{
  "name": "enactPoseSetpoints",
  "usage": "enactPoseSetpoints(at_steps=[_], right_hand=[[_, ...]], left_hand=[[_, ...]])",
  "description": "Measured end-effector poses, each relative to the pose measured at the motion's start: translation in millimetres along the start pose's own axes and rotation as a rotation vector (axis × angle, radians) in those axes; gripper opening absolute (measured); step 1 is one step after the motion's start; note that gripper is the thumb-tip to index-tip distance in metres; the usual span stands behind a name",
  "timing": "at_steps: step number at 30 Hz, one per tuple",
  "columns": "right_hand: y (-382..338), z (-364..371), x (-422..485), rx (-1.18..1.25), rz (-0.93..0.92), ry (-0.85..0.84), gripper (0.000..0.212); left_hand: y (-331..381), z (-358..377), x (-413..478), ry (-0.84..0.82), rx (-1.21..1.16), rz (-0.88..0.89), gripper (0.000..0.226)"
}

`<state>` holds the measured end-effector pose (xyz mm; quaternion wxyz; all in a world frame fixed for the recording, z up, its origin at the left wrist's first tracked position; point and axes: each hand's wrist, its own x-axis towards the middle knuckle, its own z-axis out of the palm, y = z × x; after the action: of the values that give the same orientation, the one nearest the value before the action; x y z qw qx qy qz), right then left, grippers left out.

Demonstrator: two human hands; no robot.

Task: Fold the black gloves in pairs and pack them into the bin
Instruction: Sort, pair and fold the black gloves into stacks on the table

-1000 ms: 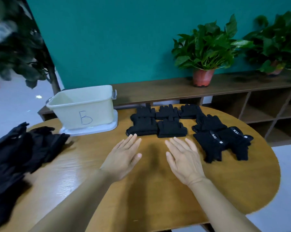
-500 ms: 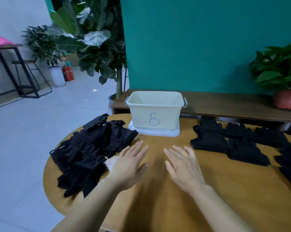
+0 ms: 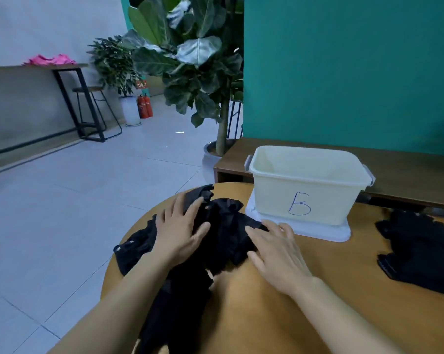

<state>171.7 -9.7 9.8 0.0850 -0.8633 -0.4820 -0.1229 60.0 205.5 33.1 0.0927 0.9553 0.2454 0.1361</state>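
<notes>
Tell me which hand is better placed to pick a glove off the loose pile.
Left, likely: left hand lies flat atop the pile; right hand touches only its edge by the bin.

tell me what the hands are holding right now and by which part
Nothing is gripped. The left hand lies flat on top of the loose glove pile; the right hand rests flat against the pile's right edge.

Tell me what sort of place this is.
Probably an office lounge or lobby, not a home: red fire extinguishers stand on the tiled floor, a high counter table has a stool, and a large potted plant flanks a teal wall.
</notes>
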Motion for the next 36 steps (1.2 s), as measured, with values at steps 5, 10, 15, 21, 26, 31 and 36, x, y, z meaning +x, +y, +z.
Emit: enactPoseSetpoints(at_steps=[5,10,15,21,26,31,36], right_hand=[[-0.2,17.2,41.7,0.031,0.061,-0.155,0.057],[10.9,29.7,37.6,-0.003,0.099,-0.287,0.048],[27.0,18.1,-13.8,-0.021,0.145,-0.211,0.06],[41.8,-3.8,-80.7,0.017,0.234,-0.231,0.083],[58.7,-32.9,-109.3,0.068,0.238,-0.249,0.041],[74.6,-54.0,-94.7,0.068,0.249,0.04,0.037],[73.8,-63.7,-42.6,0.071,0.244,0.175,0.022]], left_hand=[[-3.1,17.0,54.2,-0.114,-0.1,-0.21,0.065],[19.0,42.0,59.3,-0.252,-0.141,-0.153,0.067],[44.7,53.0,39.4,-0.292,-0.102,0.043,0.084],[83.5,55.1,12.2,-0.397,-0.078,0.215,0.08],[103.4,42.1,-2.9,-0.404,-0.142,0.266,0.093],[98.6,18.3,2.1,-0.303,-0.28,0.282,0.08],[80.7,17.0,31.5,-0.135,-0.254,0.014,0.04]])
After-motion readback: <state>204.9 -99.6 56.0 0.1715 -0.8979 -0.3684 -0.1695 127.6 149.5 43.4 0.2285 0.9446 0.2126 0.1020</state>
